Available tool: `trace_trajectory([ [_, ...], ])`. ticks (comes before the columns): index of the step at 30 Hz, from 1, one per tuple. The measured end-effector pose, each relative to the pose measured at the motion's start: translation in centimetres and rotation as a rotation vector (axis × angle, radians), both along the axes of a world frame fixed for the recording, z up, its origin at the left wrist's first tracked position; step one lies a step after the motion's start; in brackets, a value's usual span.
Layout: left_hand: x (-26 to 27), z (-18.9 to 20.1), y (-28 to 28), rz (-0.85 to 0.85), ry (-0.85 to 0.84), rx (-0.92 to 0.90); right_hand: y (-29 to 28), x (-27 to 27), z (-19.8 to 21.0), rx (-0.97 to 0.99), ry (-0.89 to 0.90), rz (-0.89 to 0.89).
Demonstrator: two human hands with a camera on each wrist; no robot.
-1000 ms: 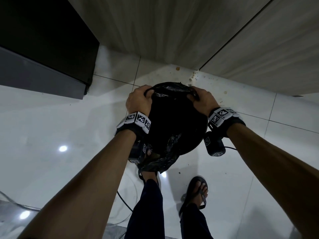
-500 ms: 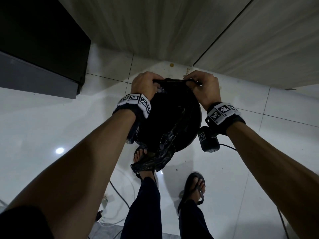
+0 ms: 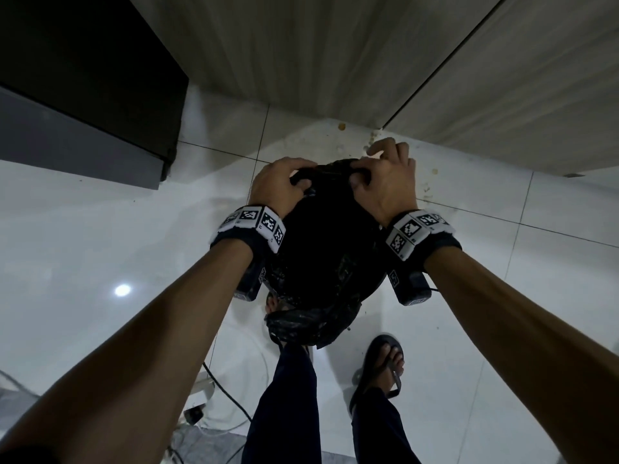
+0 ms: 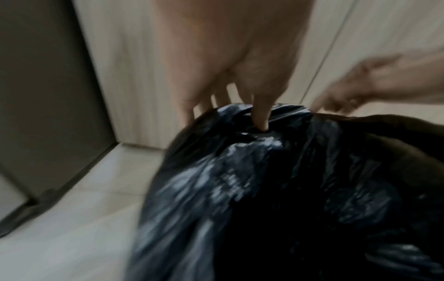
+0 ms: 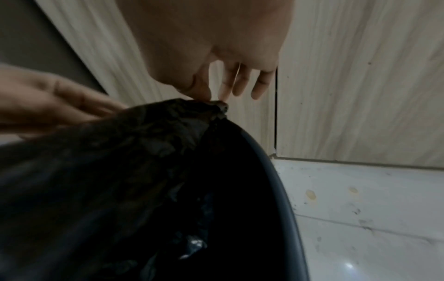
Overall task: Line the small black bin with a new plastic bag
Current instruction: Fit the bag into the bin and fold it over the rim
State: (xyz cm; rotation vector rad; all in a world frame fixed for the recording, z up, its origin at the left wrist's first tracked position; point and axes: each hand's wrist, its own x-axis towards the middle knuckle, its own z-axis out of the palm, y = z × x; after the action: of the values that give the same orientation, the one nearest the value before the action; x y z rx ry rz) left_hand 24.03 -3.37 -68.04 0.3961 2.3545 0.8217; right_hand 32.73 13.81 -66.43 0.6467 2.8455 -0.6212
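Observation:
The small black bin [image 3: 330, 249] stands on the white floor between my forearms. A black plastic bag [image 3: 311, 324] sits in it, with loose plastic bunched over the near rim. At the far rim my left hand [image 3: 296, 179] grips the bag's edge, fingers curled over it. In the left wrist view one of its fingers [image 4: 260, 117] presses into the crumpled bag [image 4: 240, 171]. My right hand [image 3: 363, 174] is just beside it. The right wrist view shows my right hand [image 5: 215, 99] pinching a bunched bit of bag [image 5: 168, 129] at the bin's rim [image 5: 283, 190], other fingers spread.
A dark cabinet [image 3: 83, 95] stands at the left and wood-grain panels [image 3: 301, 61] run close behind the bin. The tiled floor [image 3: 502, 262] is stained near the wall. Cables [image 3: 227, 396] lie by my sandalled feet [image 3: 382, 363] below the bin.
Both hands have slid from the sides of the rim to its far edge and come closer together, taking the bag's edge with them. The view has tilted.

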Motion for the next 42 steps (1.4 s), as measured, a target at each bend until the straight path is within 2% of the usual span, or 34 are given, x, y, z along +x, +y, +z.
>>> trace_trajectory([
  [2, -0.1, 0.3, 1.1, -0.002, 0.002, 0.048, -1.0, -0.3, 0.1, 0.004, 0.044, 0.042],
  [4, -0.1, 0.2, 2.0, -0.005, -0.019, 0.041, -2.0, -0.2, -0.6, -0.079, 0.007, 0.090],
  [7, 0.0, -0.5, 2.6, -0.026, -0.019, 0.000, -2.2, 1.0, -2.0, -0.173, -0.036, 0.061],
  [10, -0.2, -0.8, 2.3, -0.054, -0.031, -0.050, -1.0, 2.5, -2.5, -0.189, -0.047, 0.044],
  [14, 0.0, -0.7, 1.6, -0.051, -0.049, -0.045, 0.5, 3.5, -2.2, -0.143, -0.107, 0.141],
  [16, 0.5, -0.9, 1.1, 0.008, -0.038, -0.032, 1.2, 3.6, -1.9, -0.114, -0.106, 0.150],
  [22, 1.0, -1.3, 0.1, 0.323, -0.039, -0.006, 2.4, 3.2, -1.0, -0.098, 0.020, 0.096],
  [26, 1.6, -1.2, 0.0, 0.383, -0.023, -0.024, 2.6, 3.3, -1.8, -0.216, 0.038, -0.057],
  [29, 1.0, -0.5, 0.6, 0.299, 0.037, 0.024, 3.6, 2.8, -2.3, -0.345, 0.051, -0.188],
  [33, 0.1, 0.6, 3.2, -0.125, 0.201, 0.080, 4.8, 2.0, -2.9, -0.469, 0.017, -0.302],
  [35, -0.2, 0.6, 4.5, -0.213, 0.215, 0.076, 5.0, 1.8, -3.0, -0.486, 0.038, -0.380],
  [37, -0.6, 0.0, 5.2, -0.184, 0.187, 0.064, 4.7, 1.7, -2.6, -0.422, 0.049, -0.367],
  [40, -1.1, -1.1, 5.5, -0.056, 0.083, 0.071, 3.6, 1.2, -1.5, -0.172, 0.067, -0.180],
  [42, -1.4, -1.4, 5.6, -0.010, 0.010, 0.067, 2.6, 0.7, -1.0, -0.082, 0.161, -0.061],
])
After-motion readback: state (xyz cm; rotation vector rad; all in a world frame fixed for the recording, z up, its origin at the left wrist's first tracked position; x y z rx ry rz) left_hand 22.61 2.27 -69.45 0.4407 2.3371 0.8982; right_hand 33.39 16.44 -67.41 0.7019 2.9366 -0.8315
